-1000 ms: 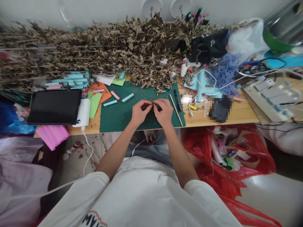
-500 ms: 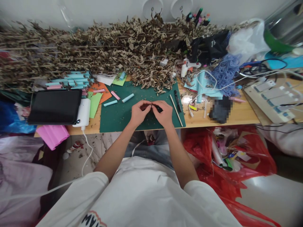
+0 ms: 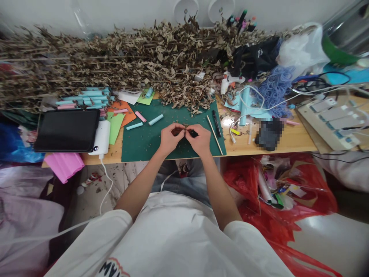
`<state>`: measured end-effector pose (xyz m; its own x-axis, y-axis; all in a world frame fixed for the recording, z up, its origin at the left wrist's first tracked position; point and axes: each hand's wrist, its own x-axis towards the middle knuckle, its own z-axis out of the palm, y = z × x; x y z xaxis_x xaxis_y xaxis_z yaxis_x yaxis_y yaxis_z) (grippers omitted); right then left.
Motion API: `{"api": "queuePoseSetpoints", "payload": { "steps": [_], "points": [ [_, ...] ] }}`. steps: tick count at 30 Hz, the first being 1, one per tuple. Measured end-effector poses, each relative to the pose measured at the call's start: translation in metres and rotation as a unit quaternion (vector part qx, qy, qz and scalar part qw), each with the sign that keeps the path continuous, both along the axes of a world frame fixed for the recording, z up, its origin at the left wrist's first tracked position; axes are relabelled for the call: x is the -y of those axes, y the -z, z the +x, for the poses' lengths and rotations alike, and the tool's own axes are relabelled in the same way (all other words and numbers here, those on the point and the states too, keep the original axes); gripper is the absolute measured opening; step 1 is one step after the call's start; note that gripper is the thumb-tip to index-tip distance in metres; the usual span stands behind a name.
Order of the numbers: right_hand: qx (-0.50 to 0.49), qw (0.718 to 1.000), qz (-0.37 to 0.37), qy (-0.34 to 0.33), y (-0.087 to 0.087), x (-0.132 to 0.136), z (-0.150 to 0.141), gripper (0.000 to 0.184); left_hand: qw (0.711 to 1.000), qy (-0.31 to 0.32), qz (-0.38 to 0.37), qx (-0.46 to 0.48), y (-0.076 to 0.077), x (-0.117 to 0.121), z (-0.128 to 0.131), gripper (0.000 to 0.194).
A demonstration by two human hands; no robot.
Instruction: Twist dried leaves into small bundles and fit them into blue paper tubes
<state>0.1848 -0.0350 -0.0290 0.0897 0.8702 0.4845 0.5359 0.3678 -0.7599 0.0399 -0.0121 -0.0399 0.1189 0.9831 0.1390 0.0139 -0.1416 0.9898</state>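
My left hand (image 3: 170,137) and my right hand (image 3: 199,138) meet over the green cutting mat (image 3: 144,142), fingertips pinched together on a small dark brownish piece (image 3: 184,130) between them. What that piece is I cannot make out; a dark bit shows by my right fingers. Both hands are closed. A wooden stick (image 3: 214,134) and a black pen (image 3: 216,117) lie on the mat just right of my right hand. Blue and pink paper rolls (image 3: 155,119) lie on the mat to the upper left.
A long heap of dried leafy branches (image 3: 115,65) fills the back of the table. A black tablet (image 3: 67,130) and a white power bank (image 3: 99,138) lie left, a glue gun (image 3: 230,81), cables and purple yarn (image 3: 273,88) right. A red bag (image 3: 282,200) of scraps hangs below.
My right hand has shifted slightly left and down, so the fingertips of both hands sit closer together on the small piece. Nothing else has moved.
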Motion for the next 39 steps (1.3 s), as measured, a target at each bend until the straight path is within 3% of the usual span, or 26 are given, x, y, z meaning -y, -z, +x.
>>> {"api": "queuePoseSetpoints", "payload": {
  "steps": [6,16,26,34,39],
  "points": [
    [0.009,0.998,0.004,0.056,0.0035,-0.0017,0.0028,0.01,1.0,-0.005,-0.005,-0.006,0.0005,0.0002,-0.0006,0.011],
    [-0.001,1.0,0.001,-0.014,0.0021,-0.0011,0.0012,0.018,0.999,-0.001,0.01,0.032,-0.0001,-0.0011,-0.0016,0.018],
    [-0.025,0.999,-0.026,-0.005,0.0005,0.0002,0.0028,0.012,1.0,0.007,-0.009,0.011,0.0,-0.001,-0.0008,0.015],
    [-0.032,0.998,-0.017,0.049,0.003,-0.0028,0.0017,0.011,1.0,-0.02,0.014,-0.019,-0.0012,0.0009,-0.0006,0.01],
    [0.018,0.999,-0.017,0.034,0.0044,-0.0047,0.001,0.01,0.999,-0.02,0.04,-0.027,-0.0033,-0.0006,-0.003,0.01]
  ]
}}
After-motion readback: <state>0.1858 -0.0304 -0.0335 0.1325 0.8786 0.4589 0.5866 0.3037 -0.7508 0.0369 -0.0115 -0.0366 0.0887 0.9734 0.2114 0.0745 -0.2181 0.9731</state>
